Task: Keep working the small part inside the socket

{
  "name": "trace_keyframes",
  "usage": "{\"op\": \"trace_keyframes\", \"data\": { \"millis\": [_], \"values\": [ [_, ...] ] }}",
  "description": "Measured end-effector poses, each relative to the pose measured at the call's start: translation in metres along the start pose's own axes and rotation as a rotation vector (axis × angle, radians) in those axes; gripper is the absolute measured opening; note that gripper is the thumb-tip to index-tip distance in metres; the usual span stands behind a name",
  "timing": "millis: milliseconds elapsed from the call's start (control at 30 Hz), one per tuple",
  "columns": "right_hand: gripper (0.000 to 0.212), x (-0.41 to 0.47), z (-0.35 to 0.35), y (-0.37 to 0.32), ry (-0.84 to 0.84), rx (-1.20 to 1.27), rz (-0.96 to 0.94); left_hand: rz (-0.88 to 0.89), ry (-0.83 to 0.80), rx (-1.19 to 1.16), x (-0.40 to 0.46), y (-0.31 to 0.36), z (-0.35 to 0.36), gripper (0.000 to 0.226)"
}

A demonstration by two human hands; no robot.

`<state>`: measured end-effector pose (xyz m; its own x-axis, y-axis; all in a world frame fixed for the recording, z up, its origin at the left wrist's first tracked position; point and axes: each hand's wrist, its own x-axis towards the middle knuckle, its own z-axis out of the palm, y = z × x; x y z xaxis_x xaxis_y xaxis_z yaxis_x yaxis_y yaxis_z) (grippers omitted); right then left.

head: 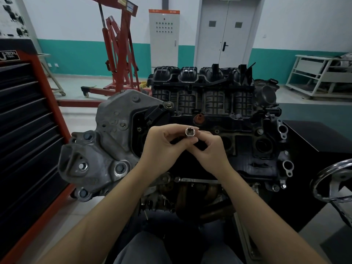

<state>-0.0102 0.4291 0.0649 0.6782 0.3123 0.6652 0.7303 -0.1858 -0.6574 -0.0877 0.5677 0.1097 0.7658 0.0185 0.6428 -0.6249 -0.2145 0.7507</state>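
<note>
Auto workshop: engine, red hoist, tool chest.

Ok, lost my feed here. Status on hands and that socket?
Left hand and right hand both pinch the socket. Held above the engine, square drive facing camera. Nothing in the way.

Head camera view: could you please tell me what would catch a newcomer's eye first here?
First, the two hands meeting at the centre: the left hand and right hand together pinch a small shiny socket, its open end facing the camera. Right behind and beneath them sits the large dark engine. A red engine hoist stands at the back left, and a black-and-orange tool cabinet fills the left edge.
</note>
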Motion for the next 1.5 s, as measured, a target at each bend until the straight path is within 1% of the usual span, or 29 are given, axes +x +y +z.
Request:
{"op": "trace_keyframes", "data": {
  "millis": [67, 100, 200, 267, 333, 400, 500, 600, 700, 767, 833, 900, 967, 1033, 1133, 1233, 1300, 1367, 1433, 1500],
  "values": [
    [0.025, 0.0000, 0.0002, 0.0003, 0.005, 0.006, 0.014, 0.000, -0.055, -0.055, 0.0006, 0.0010, -0.0010, 0.030],
    [0.022, 0.0002, 0.0009, 0.0002, 0.021, 0.011, 0.017, -0.005, -0.052, -0.057, 0.0004, 0.0009, -0.0009, 0.030],
    [0.015, 0.0017, 0.0031, -0.0006, 0.057, 0.023, 0.025, 0.000, 0.077, 0.044, -0.0012, 0.0000, 0.0020, 0.026],
    [0.017, 0.0021, 0.0028, -0.0008, 0.058, 0.032, 0.017, -0.006, 0.123, 0.057, -0.0024, -0.0003, 0.0035, 0.025],
    [0.021, 0.0014, 0.0015, 0.0001, 0.040, 0.008, -0.005, -0.018, 0.112, 0.024, -0.0032, -0.0010, 0.0034, 0.024],
    [0.024, 0.0004, 0.0006, 0.0013, 0.023, -0.021, -0.023, -0.026, 0.063, -0.019, -0.0032, -0.0027, 0.0015, 0.024],
    [0.020, 0.0002, 0.0016, 0.0015, 0.048, -0.011, 0.003, -0.027, -0.008, -0.094, -0.0021, -0.0034, -0.0006, 0.027],
    [0.014, 0.0016, 0.0026, -0.0005, 0.081, 0.013, 0.020, -0.024, 0.050, -0.101, -0.0011, -0.0034, 0.0013, 0.026],
    [0.016, 0.0019, 0.0017, -0.0019, 0.081, 0.046, 0.009, -0.007, 0.090, -0.077, -0.0013, -0.0036, 0.0048, 0.025],
    [0.021, 0.0006, 0.0006, -0.0018, 0.061, 0.031, -0.007, -0.010, 0.074, -0.099, -0.0019, -0.0041, 0.0046, 0.024],
    [0.019, -0.0004, 0.0006, -0.0014, 0.047, 0.013, -0.027, -0.015, 0.033, -0.117, -0.0023, -0.0053, 0.0032, 0.024],
    [0.014, 0.0001, 0.0013, 0.0002, 0.053, 0.017, -0.016, -0.018, 0.002, -0.103, -0.0025, -0.0050, 0.0030, 0.025],
    [0.011, 0.0012, 0.0026, 0.0015, 0.067, 0.026, 0.013, -0.012, 0.029, -0.056, -0.0022, -0.0045, 0.0041, 0.026],
    [0.012, 0.0016, 0.0038, 0.0022, 0.078, 0.027, 0.017, 0.002, 0.078, -0.004, -0.0018, -0.0035, 0.0056, 0.027],
    [0.016, 0.0008, 0.0026, 0.0015, 0.057, 0.020, -0.004, 0.015, 0.087, 0.018, -0.0026, -0.0041, 0.0062, 0.026],
    [0.025, -0.0005, 0.0005, 0.0013, 0.023, 0.006, -0.029, -0.004, 0.041, -0.053, -0.0034, -0.0044, 0.0033, 0.029],
    [0.022, -0.0005, 0.0013, 0.0017, 0.034, 0.005, -0.021, -0.014, -0.013, -0.066, -0.0027, -0.0035, 0.0013, 0.030],
    [0.017, 0.0001, 0.0028, 0.0015, 0.057, 0.016, 0.004, -0.011, -0.028, -0.020, -0.0016, -0.0031, 0.0014, 0.027],
    [0.012, 0.0004, 0.0036, 0.0011, 0.065, 0.035, 0.016, 0.007, 0.025, 0.056, -0.0006, -0.0020, 0.0036, 0.023],
    [0.014, 0.0000, 0.0029, -0.0008, 0.066, 0.050, 0.014, 0.003, 0.079, 0.084, -0.0004, -0.0012, 0.0051, 0.024]
  ]
}}
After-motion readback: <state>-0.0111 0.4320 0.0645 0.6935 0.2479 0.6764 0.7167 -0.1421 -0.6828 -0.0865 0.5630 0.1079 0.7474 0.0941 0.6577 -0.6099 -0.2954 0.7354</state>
